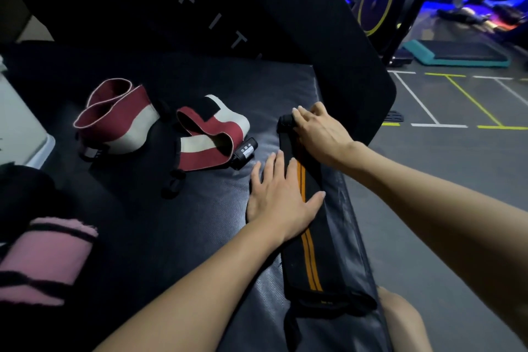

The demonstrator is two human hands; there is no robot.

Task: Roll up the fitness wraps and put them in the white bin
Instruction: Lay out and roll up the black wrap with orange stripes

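- A black wrap with orange stripes (311,251) lies stretched out along the right edge of the black padded mat (177,226), running from under both hands back toward the person.
- The left hand (281,197) lies flat on the wrap's middle, fingers straight and spread, pressing it down.
- The right hand (320,134) sits just beyond the left one, at the wrap's far end, its fingers curled over the small rolled-up start of the strap.
- Left of the hands, well apart from them, two maroon-and-white wraps (120,117) (213,134) lie in loose loops on the mat.
- Far left of the hands, a pink wrap (43,260) lies at the near corner, and the pale edge of the white bin (20,126) shows beyond it.
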